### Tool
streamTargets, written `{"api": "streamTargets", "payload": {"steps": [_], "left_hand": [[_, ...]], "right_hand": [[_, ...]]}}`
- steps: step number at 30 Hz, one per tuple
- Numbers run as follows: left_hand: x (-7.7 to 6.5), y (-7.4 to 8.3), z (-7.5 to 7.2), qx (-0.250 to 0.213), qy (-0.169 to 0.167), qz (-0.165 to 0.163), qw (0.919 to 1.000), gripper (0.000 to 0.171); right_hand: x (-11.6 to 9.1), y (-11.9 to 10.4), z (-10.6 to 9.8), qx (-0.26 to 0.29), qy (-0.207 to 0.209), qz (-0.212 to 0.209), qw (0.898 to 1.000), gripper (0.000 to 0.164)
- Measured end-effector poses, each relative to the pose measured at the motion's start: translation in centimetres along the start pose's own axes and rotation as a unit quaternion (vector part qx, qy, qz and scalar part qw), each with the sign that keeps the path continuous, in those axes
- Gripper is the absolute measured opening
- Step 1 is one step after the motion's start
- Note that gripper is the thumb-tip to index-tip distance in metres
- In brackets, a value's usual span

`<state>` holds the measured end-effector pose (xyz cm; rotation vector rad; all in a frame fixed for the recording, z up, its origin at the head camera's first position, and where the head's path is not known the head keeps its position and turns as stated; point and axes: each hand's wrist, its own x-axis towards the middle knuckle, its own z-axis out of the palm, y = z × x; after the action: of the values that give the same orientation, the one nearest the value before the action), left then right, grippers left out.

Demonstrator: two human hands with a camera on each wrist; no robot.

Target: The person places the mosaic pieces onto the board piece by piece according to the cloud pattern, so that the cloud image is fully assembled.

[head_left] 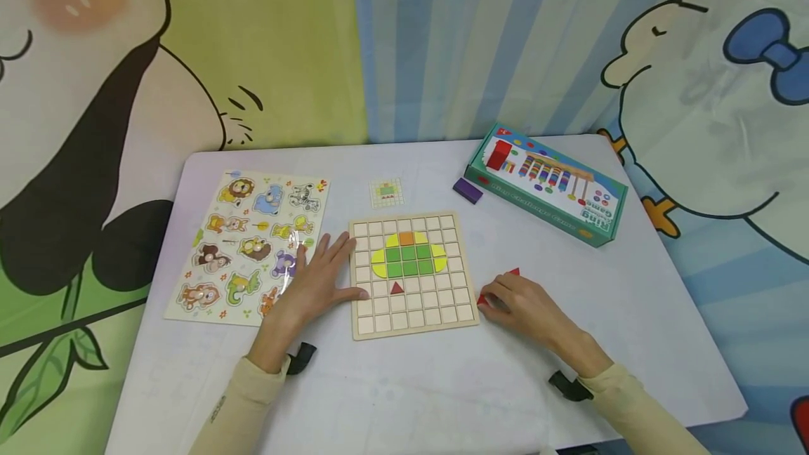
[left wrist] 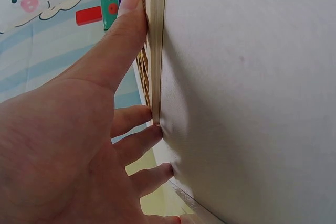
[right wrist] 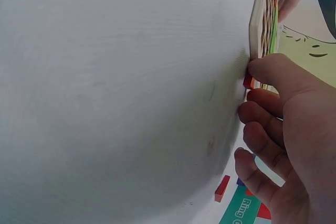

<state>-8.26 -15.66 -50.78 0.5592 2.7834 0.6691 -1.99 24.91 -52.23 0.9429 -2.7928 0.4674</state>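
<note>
A square wooden grid board [head_left: 413, 319] carries green squares [head_left: 409, 260], an orange square [head_left: 406, 238], yellow curved pieces [head_left: 378, 263] and one red triangle [head_left: 396, 288]. My left hand [head_left: 320, 280] rests at the board's left edge with fingers spread; in the left wrist view the thumb [left wrist: 128, 11] lies along the board's side. Right of the board, my right hand [head_left: 521, 305] pinches a small red triangle piece [right wrist: 248, 81] between thumb and index finger, beside the board's edge. Beyond those fingers lies a second red piece [head_left: 515, 272], partly hidden by the hand in the head view.
An animal puzzle sheet [head_left: 243, 244] lies left of the board. Behind the board is a small pattern card [head_left: 387, 193]. A purple block [head_left: 468, 190] sits by the green game box [head_left: 546, 185] at the back right. A patterned cloth [head_left: 442, 41] hangs behind the white table [head_left: 404, 399].
</note>
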Motion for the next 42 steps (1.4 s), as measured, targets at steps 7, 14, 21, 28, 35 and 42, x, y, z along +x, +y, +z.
{"api": "streamTargets", "payload": {"steps": [7,14,21,28,35,42], "left_hand": [[0.0,0.0,0.0,-0.006,-0.002,0.0,1.0,0.109],[-0.1,0.1,-0.1,-0.007,-0.001,0.001,1.0,0.109],[0.0,0.0,0.0,-0.009,-0.003,-0.001,1.0,0.109],[0.1,-0.1,0.1,-0.002,-0.002,-0.001,1.0,0.109],[0.1,-0.2,0.2,-0.006,-0.004,-0.003,1.0,0.109],[0.1,-0.2,0.2,0.008,-0.002,0.0,1.0,0.109]], "right_hand": [[-0.2,0.3,0.1,0.001,0.012,-0.006,1.0,0.032],[-0.2,0.5,0.0,0.016,0.019,-0.03,0.999,0.028],[0.2,0.8,0.0,0.021,0.047,-0.045,0.998,0.026],[3.3,-0.1,-0.1,0.034,0.079,-0.075,0.993,0.028],[7.8,-2.9,1.4,0.038,0.073,-0.123,0.989,0.026],[10.0,-4.9,2.7,0.046,0.035,-0.122,0.991,0.02]]}}
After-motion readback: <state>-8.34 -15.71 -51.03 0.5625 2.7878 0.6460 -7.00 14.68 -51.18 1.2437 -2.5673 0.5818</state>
